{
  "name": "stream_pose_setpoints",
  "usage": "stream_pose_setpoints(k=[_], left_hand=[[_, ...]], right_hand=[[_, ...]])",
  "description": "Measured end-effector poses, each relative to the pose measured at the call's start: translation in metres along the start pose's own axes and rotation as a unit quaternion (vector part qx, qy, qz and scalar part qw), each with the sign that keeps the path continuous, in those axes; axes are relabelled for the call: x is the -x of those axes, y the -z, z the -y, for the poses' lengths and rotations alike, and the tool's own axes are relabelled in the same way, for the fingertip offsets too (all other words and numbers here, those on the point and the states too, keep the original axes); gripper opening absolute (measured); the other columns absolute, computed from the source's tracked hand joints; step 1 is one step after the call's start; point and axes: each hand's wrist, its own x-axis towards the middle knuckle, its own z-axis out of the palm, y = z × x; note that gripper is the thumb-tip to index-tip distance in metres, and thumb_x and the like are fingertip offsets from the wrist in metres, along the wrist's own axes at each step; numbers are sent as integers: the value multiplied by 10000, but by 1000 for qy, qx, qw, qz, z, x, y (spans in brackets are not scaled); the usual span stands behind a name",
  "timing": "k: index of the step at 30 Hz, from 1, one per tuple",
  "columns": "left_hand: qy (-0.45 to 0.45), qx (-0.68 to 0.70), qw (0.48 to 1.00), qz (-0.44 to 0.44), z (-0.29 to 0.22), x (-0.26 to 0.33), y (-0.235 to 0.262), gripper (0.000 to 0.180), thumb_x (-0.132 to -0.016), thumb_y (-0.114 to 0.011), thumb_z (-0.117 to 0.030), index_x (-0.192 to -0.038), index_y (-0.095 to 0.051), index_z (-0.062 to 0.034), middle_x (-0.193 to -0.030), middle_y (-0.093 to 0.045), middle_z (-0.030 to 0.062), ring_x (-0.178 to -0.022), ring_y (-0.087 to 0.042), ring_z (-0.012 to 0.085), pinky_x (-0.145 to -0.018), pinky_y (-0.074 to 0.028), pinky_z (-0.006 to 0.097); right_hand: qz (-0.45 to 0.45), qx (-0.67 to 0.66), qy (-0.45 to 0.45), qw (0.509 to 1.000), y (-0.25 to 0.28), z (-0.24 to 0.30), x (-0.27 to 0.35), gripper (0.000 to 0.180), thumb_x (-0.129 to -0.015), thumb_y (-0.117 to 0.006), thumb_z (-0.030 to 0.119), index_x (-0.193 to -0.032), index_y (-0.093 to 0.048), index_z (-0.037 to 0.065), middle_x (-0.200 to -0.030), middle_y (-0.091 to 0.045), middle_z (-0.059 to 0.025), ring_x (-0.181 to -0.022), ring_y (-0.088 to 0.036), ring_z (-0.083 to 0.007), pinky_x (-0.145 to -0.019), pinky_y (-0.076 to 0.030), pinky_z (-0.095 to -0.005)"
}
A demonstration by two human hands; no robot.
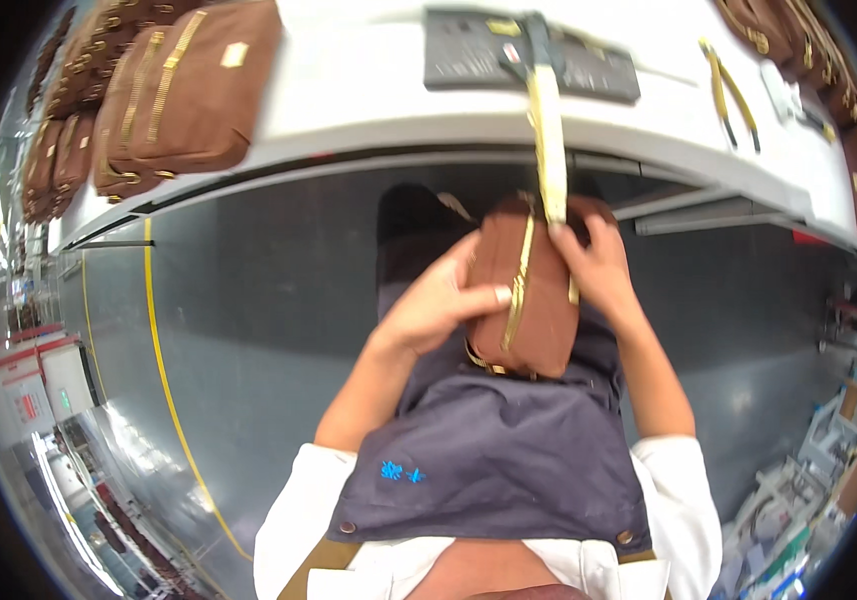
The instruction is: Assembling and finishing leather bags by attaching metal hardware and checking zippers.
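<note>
A brown bag (pixel 547 315) with a gold zipper rests on my lap, held in both hands. My left hand (pixel 439 300) grips its left side, the thumb pressed beside the zipper. On the opposite side, my right hand (pixel 597 265) has its fingers round the bag's upper right part. A long pale-yellow strip (pixel 549 150) runs from the table edge down to the bag, and its lower end meets the bag beside my right fingertips. The strip's upper end joins a dark clamp-like tool (pixel 541 50), which lies over a dark flat board (pixel 469 62) on the table.
The white table (pixel 349 90) spans the far side. Brown bags with gold zippers (pixel 194 90) are stacked at its left; more brown bags (pixel 799 40) stand at the right. Yellow-handled pliers (pixel 729 95) lie near the right edge. Metal bars (pixel 704 210) run under the table.
</note>
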Motion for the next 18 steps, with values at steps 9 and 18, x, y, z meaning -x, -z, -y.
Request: stream_pose_setpoints(k=[9,18], left_hand=[[-29,-18,998,46,12,-2,6,533,-950,-667,-74,-1423,-436,8,-1295,-595,57,-1188,-574,127,-1043,-460,305],[-105,-91,990,-36,1,-2,4,362,-1024,-569,-159,-1340,-507,6,-1222,-636,77,-1096,-615,127,-955,-512,300]], right_hand=[[62,-24,180,981,7,39,24,367,-772,-806,181,-1080,-638,73,-1228,-569,-151,-1179,-498,-342,-1002,-429,-426],[63,-65,185,979,14,50,21,192,-806,-754,133,-985,-728,68,-1215,-598,-125,-1139,-552,-282,-973,-454,-383]])
